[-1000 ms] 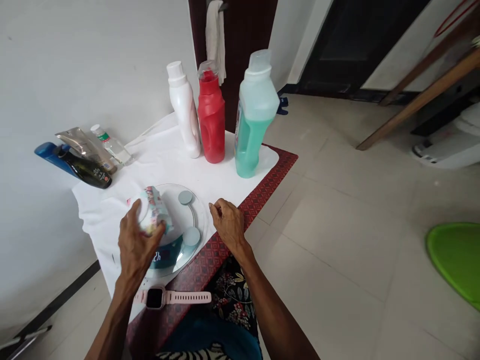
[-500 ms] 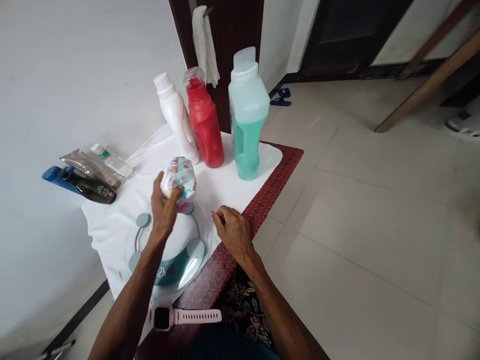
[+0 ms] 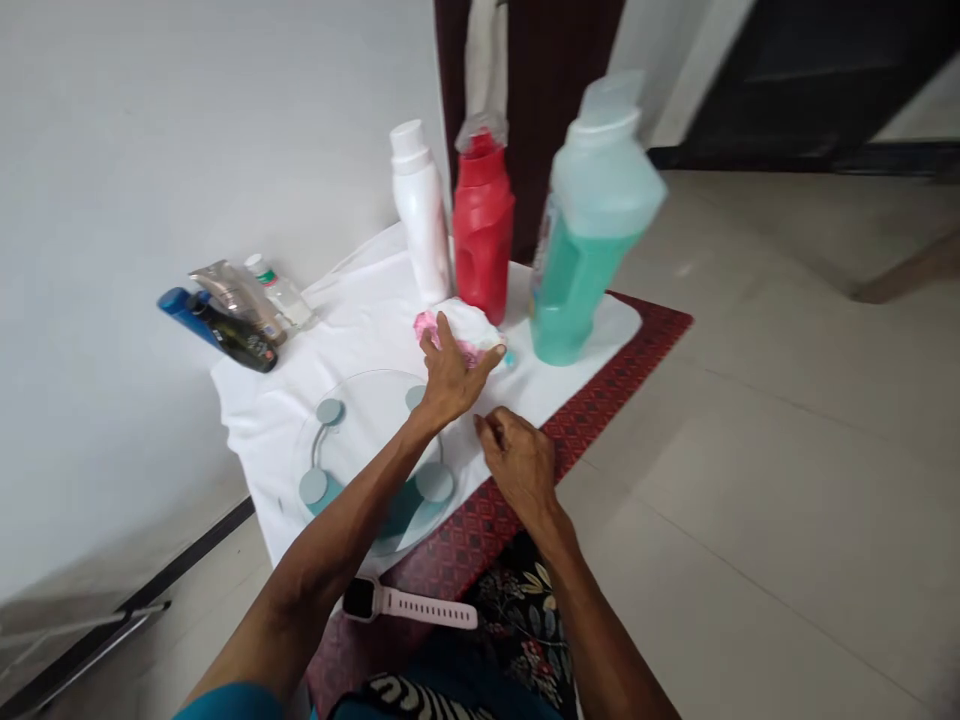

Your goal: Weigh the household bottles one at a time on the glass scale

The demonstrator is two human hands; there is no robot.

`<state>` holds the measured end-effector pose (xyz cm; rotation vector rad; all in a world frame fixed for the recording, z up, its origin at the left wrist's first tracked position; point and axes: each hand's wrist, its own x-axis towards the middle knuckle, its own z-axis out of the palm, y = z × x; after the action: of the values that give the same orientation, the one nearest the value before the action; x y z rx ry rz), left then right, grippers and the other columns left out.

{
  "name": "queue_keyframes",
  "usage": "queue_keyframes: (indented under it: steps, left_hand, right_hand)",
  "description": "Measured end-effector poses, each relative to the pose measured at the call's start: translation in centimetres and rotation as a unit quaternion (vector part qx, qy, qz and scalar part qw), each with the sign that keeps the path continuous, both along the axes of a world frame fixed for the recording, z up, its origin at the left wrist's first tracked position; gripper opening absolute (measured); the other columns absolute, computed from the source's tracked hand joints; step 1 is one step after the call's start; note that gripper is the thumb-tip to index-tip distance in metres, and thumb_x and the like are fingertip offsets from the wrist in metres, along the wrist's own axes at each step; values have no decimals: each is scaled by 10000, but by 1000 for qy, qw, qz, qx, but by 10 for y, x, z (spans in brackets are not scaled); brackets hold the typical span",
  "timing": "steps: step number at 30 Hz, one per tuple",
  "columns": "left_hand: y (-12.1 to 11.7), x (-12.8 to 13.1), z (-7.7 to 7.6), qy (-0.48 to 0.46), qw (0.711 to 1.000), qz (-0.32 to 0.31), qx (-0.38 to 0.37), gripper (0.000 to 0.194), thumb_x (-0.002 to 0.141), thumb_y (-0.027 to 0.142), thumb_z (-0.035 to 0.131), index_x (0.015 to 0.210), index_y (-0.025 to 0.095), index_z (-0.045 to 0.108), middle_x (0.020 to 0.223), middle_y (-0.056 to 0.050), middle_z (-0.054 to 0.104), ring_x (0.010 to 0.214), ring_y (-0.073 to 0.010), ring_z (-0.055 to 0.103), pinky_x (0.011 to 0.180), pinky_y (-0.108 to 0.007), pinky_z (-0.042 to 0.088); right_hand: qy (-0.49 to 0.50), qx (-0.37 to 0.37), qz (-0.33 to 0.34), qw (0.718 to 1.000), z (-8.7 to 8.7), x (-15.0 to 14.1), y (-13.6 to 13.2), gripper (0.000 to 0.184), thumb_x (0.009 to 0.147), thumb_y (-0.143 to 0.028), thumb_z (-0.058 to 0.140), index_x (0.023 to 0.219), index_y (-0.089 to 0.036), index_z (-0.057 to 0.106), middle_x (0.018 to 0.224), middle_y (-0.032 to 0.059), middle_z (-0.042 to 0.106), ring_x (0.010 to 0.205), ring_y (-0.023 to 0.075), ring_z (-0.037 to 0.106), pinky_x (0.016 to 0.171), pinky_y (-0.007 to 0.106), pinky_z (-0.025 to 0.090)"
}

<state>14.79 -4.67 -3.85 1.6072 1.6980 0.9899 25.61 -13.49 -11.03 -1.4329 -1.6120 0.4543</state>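
Note:
My left hand (image 3: 450,375) reaches forward and grips a small white, pink and teal packet (image 3: 466,330) that rests on the white cloth (image 3: 352,335), just in front of the red bottle (image 3: 481,228). My right hand (image 3: 517,462) lies near the table's front edge with its fingers curled, holding nothing visible. A round glass scale (image 3: 352,440) sits beneath my left forearm. A white bottle (image 3: 420,212) and a large teal bottle (image 3: 589,225) flank the red one.
A dark bottle (image 3: 236,340), a blue item (image 3: 180,305), a silver pouch (image 3: 232,290) and a small clear bottle (image 3: 279,290) lie at the cloth's left by the wall. A pink watch (image 3: 409,604) lies on the red mat (image 3: 622,375). Tiled floor (image 3: 787,480) spreads to the right.
My left hand lifted the packet off the scale and carried it forward, setting it down on the cloth before the red bottle. My right hand barely moved. The view shifted.

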Motion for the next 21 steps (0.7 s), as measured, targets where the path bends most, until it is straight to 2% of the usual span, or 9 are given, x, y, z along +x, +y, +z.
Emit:
queue_keyframes:
  steps: [3,5,6,9,10,12,16,18,21]
  left_hand:
    - [-7,-59,9,-22,997,11,69,1110,931,677,799,1780,230,240,1792,-301,283,1648,-438,431,1261,-604,487]
    - [-12,-114,20,11,985,77,151,1021,949,612,802,1749,258,277,1754,-267,352,1552,-395,531,1241,-594,510]
    - [-15,-144,27,43,971,128,196,978,953,557,811,1730,258,298,1742,-255,368,1548,-384,525,1263,-596,487]
    - [-19,-233,47,157,903,288,279,956,914,364,854,1689,167,330,1749,-270,346,1692,-379,299,1396,-549,304]
    - [-19,-259,52,176,890,326,268,963,906,329,853,1686,133,324,1752,-284,334,1695,-373,287,1413,-527,266]
    - [-13,-300,58,177,885,381,202,929,909,317,847,1656,89,344,1738,-305,350,1690,-372,301,1415,-506,245]
    - [13,-343,56,132,901,408,72,651,949,345,809,1472,96,511,1580,-303,550,1570,-378,504,1316,-497,404]
    - [30,-352,52,122,900,415,55,559,947,344,807,1388,119,548,1528,-295,602,1505,-381,579,1262,-501,462]
    - [49,-358,47,115,894,430,43,542,940,361,818,1355,132,555,1506,-282,646,1452,-386,638,1227,-515,494]
  right_hand:
    - [6,2,13,1000,1,4,0,397,1082,-486,517,742,-281,509,681,52,697,619,211,610,678,350,379]
    - [5,6,15,1000,1,6,1,444,1082,-562,510,742,-277,532,664,50,690,594,207,592,659,352,362]
    - [3,6,15,1000,1,6,2,467,1080,-597,507,743,-276,543,656,49,687,583,206,585,651,354,358]
    - [-3,-4,13,1000,3,6,2,535,1074,-687,484,740,-276,559,635,44,681,557,207,581,644,359,368]
    - [-4,-9,9,1000,3,6,2,555,1070,-714,477,736,-279,560,633,45,683,556,210,587,645,363,377]
    - [-7,-20,1,1000,5,5,2,588,1058,-763,468,728,-286,559,637,49,692,563,222,605,643,371,393]
    - [-21,-30,-14,999,7,3,4,612,1032,-816,470,709,-303,552,620,50,687,549,239,601,616,391,382]
    - [-30,-32,-18,999,9,2,4,618,1032,-821,461,703,-306,550,607,47,676,537,238,591,609,393,378]
    - [-38,-37,-24,998,11,1,4,629,1033,-827,447,701,-302,544,600,43,666,524,228,581,609,388,383]
